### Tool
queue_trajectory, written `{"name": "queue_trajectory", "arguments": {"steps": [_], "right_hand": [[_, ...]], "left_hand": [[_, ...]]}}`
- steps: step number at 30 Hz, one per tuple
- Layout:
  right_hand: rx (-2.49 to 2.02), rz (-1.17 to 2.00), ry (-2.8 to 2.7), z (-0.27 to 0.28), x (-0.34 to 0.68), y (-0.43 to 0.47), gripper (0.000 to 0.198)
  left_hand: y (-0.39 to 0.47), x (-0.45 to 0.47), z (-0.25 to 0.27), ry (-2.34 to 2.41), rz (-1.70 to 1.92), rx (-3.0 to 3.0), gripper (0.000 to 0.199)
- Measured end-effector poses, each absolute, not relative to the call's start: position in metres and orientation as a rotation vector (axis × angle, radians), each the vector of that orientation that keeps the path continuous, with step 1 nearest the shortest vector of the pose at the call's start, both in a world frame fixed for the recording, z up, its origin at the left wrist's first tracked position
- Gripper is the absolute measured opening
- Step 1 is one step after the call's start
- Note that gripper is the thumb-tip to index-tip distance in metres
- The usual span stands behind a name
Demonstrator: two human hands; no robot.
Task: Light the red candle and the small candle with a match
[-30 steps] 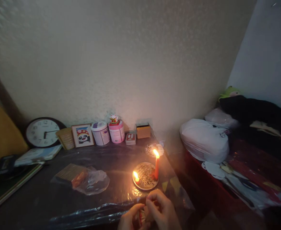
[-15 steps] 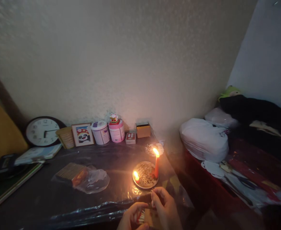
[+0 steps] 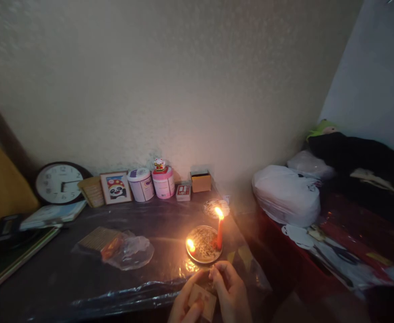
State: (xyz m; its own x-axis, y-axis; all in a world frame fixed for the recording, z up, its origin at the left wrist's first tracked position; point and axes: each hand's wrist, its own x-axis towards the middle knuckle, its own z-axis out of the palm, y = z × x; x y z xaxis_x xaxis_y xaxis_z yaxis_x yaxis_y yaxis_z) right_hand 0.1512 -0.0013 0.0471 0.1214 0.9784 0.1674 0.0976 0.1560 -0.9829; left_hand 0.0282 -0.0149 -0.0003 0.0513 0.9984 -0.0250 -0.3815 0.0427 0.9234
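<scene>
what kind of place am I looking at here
Probably a room in a home, dim and lit by candles. A desk against the wall carries a clock, a framed panda picture and two tubs; beside it, bags and clothes are piled up.

A wall clock [image 3: 59,184], a framed panda picture [image 3: 115,187] and two lidded tubs [image 3: 152,184] line the back of a dim desk [image 3: 49,278], near a plastic-wrapped packet [image 3: 116,246]. White plastic bags [image 3: 286,195] and dark clothing [image 3: 361,161] are heaped to the right.
</scene>
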Motion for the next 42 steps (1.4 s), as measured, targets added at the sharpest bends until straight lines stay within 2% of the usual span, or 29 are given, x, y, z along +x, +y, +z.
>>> {"name": "queue_trajectory", "arguments": {"steps": [6,11,20,25,31,36,42], "right_hand": [[-1.184,1.046,-1.225,0.038,0.155,0.006,0.025],[-1.189,1.088,-1.256,0.039,0.153,0.005,0.024],[-1.125,1.192,-1.256,0.030,0.153,0.007,0.016],[-1.146,1.250,-1.286,0.029,0.152,0.008,0.020],[-1.197,1.353,-1.323,0.034,0.148,0.007,0.043],[-1.193,1.452,-1.137,0.023,0.150,0.014,0.055],[-1.169,1.506,-1.091,0.017,0.152,0.014,0.054]], "left_hand": [[-0.010,0.015,-0.005,0.921,1.281,0.873,0.063],[-0.008,0.012,-0.004,0.922,1.315,1.003,0.047],[-0.004,0.007,0.002,0.981,1.442,0.898,0.042],[-0.005,0.012,0.000,1.045,1.474,0.948,0.046],[-0.009,0.018,0.007,1.129,1.410,1.122,0.034],[-0.010,0.023,-0.003,1.120,1.456,1.159,0.055],[-0.012,0.026,-0.002,1.177,1.425,1.178,0.055]]}}
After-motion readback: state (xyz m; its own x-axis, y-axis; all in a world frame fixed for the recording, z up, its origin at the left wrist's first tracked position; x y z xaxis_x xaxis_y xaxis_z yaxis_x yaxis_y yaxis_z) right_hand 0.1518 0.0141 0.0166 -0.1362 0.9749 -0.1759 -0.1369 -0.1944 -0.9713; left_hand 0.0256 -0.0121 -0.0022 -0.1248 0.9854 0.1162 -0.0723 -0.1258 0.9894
